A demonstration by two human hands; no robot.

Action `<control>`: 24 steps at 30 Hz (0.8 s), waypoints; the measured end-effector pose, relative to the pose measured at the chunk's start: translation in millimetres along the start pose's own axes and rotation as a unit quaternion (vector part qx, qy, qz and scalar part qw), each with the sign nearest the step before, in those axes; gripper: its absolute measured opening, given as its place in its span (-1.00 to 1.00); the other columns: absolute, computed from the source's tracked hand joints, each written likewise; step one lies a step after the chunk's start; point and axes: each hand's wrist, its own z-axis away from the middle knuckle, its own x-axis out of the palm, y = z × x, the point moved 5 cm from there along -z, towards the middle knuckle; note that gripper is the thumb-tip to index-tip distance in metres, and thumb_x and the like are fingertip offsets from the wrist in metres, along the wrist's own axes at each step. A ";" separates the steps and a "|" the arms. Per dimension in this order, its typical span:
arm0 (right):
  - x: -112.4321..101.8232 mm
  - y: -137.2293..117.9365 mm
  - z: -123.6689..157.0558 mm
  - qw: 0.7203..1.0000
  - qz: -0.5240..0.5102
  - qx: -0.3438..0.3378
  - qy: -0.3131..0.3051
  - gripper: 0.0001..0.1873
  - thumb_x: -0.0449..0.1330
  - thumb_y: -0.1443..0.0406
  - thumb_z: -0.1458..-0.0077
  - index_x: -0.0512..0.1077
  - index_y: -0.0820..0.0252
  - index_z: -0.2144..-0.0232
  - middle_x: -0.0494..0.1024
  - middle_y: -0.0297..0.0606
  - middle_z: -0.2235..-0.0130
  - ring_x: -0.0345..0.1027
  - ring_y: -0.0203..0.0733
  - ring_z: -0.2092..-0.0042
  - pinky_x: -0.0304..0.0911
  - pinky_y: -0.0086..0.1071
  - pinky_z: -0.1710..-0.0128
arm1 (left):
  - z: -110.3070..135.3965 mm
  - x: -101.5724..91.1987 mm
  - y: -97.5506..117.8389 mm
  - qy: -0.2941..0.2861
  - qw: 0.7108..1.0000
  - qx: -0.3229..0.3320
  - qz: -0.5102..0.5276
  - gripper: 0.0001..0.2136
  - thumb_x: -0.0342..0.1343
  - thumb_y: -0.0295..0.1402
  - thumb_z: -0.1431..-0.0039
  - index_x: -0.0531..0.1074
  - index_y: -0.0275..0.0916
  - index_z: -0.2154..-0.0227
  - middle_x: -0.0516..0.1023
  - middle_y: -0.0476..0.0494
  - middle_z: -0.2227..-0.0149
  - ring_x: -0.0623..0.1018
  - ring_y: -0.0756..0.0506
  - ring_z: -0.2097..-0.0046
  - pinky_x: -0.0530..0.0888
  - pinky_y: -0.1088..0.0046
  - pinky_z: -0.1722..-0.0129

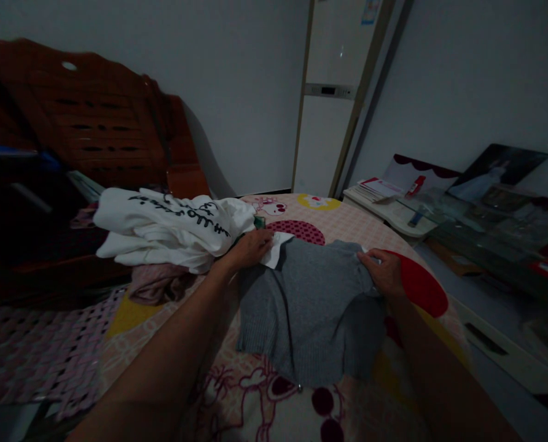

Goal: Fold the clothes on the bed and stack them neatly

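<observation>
Both forearms fill the bottom of the shot, cut off at the frame edge. They reach over a patterned bedspread (255,399) to a grey knit top (311,307) spread flat on it. Left hand (250,248) lies mostly flat, fingers loosely curled on a white bit of fabric (278,248) at the top's far left corner. Right hand (384,273) pinches the far right corner, fingers closed on the knit. White printed shirt (168,227) is piled just left of it. Pretty dark, so the shelf clutter (486,209) on the right is hard to make out.
</observation>
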 end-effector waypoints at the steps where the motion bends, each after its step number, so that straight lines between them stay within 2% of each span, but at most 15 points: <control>1: 0.3 1.6 -0.4 1.000 0.001 -0.002 -0.001 -0.59 0.22 -0.02 0.04 0.42 0.17 0.65 0.32 -0.41 0.62 0.21 -0.27 0.51 0.12 -0.39 0.44 | -0.3 0.1 1.0 -0.014 1.000 -0.004 -0.001 -0.72 -0.13 -0.35 -0.32 0.48 -0.29 0.15 0.56 -0.30 0.00 0.52 -0.17 -0.03 0.40 0.27 -0.08; 4: 1.4 7.0 -1.3 1.000 0.005 -0.006 -0.005 -0.60 0.18 0.02 0.02 0.37 0.18 0.68 0.26 -0.42 0.62 0.20 -0.28 0.50 0.09 -0.41 0.45 | -1.0 4.9 3.8 -0.035 0.998 -0.045 -0.015 -0.71 -0.13 -0.30 -0.34 0.49 -0.27 0.21 0.61 -0.24 0.19 0.57 -0.16 0.12 0.43 0.33 0.06; 8: 2.1 10.7 -1.3 1.000 0.014 -0.005 -0.010 -0.62 0.13 0.07 0.03 0.31 0.17 0.71 0.21 -0.42 0.63 0.19 -0.29 0.51 0.06 -0.41 0.46 | 1.8 10.9 6.1 0.015 0.988 -0.144 -0.055 -0.64 -0.08 -0.23 -0.35 0.36 -0.28 -0.08 0.62 -0.25 0.20 0.59 -0.19 0.12 0.44 0.34 0.12; 10: 1.5 10.9 -1.1 1.000 0.019 -0.003 -0.008 -0.64 0.13 0.09 0.04 0.31 0.17 0.71 0.21 -0.42 0.63 0.20 -0.28 0.51 0.07 -0.42 0.46 | 3.8 13.4 7.6 0.015 0.979 -0.182 -0.095 -0.61 -0.12 -0.22 -0.37 0.32 -0.29 -0.14 0.62 -0.31 0.16 0.60 -0.23 0.10 0.45 0.30 0.12; 14: 0.6 11.8 -1.5 1.000 0.027 0.016 0.002 -0.68 0.13 0.10 0.06 0.35 0.17 0.68 0.31 -0.40 0.61 0.27 -0.25 0.47 0.14 -0.41 0.41 | 4.7 14.3 9.6 -0.031 0.972 -0.197 -0.126 -0.58 -0.24 -0.23 -0.40 0.49 -0.33 0.08 0.61 -0.39 0.16 0.60 -0.27 0.10 0.45 0.27 0.15; 17: 0.0 15.1 -2.8 0.998 0.042 0.047 0.016 -0.69 0.13 0.09 0.06 0.43 0.18 0.62 0.46 -0.33 0.55 0.37 -0.18 0.42 0.23 -0.38 0.34 | 4.6 8.6 5.0 -0.022 0.971 -0.209 -0.111 -0.56 -0.21 -0.19 -0.38 0.55 -0.33 0.20 0.63 -0.38 0.21 0.60 -0.25 0.12 0.43 0.32 0.18; 21: 0.7 23.9 -4.9 0.993 0.050 0.104 0.016 -0.67 0.14 0.13 0.03 0.57 0.25 0.38 0.64 -0.14 0.31 0.51 -0.05 0.24 0.34 -0.31 0.19 | 4.8 3.6 -7.2 0.015 0.970 -0.236 -0.061 -0.50 -0.19 -0.10 -0.36 0.57 -0.31 0.38 0.62 -0.35 0.33 0.59 -0.23 0.20 0.39 0.36 0.23; 24: 3.1 32.1 -7.8 0.988 0.090 0.129 -0.007 -0.59 0.15 0.20 0.02 0.59 0.30 0.17 0.66 -0.06 0.19 0.53 0.01 0.14 0.35 -0.28 0.11 | 2.3 6.7 -8.5 0.024 0.982 -0.188 -0.007 -0.56 -0.08 -0.09 -0.29 0.53 -0.28 0.47 0.60 -0.28 0.36 0.56 -0.18 0.26 0.37 0.39 0.26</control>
